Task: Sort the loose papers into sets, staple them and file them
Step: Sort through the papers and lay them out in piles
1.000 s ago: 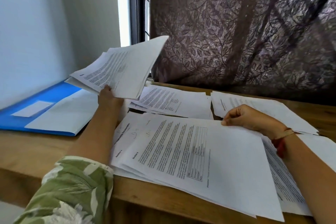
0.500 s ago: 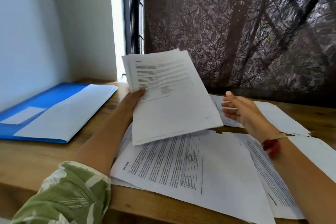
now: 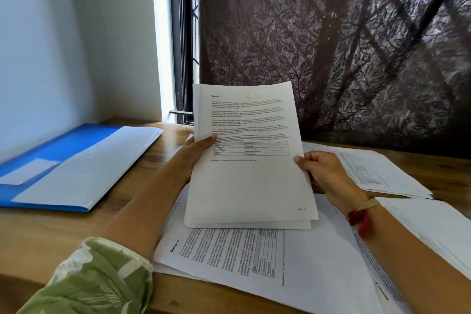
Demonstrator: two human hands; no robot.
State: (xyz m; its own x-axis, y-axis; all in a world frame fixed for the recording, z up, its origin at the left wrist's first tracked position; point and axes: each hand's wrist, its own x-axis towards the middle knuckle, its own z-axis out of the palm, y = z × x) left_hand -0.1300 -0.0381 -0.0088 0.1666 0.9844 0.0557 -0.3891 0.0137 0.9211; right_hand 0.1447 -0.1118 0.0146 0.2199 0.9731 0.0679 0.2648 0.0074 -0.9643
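Note:
I hold a set of printed papers (image 3: pixel 249 181) upright in front of me, above the desk. My left hand (image 3: pixel 196 153) grips its left edge with the thumb on the front page. My right hand (image 3: pixel 321 171) pinches the right edge. The top page reads "Section 7" and has a small table. Under it, loose printed sheets (image 3: pixel 254 260) lie spread on the wooden desk (image 3: pixel 51 237), the top one headed "Section 6". More sheets (image 3: pixel 377 173) lie to the right.
A blue folder (image 3: pixel 63 160) with a white sheet on it lies open at the left of the desk. A dark patterned curtain (image 3: pixel 331 46) hangs behind, beside a window frame (image 3: pixel 182 58). Another paper (image 3: pixel 433 229) lies at the right edge.
My left hand brought the set from the left to the centre and turned it upright. My right hand left the desk papers and took hold of the set's right edge.

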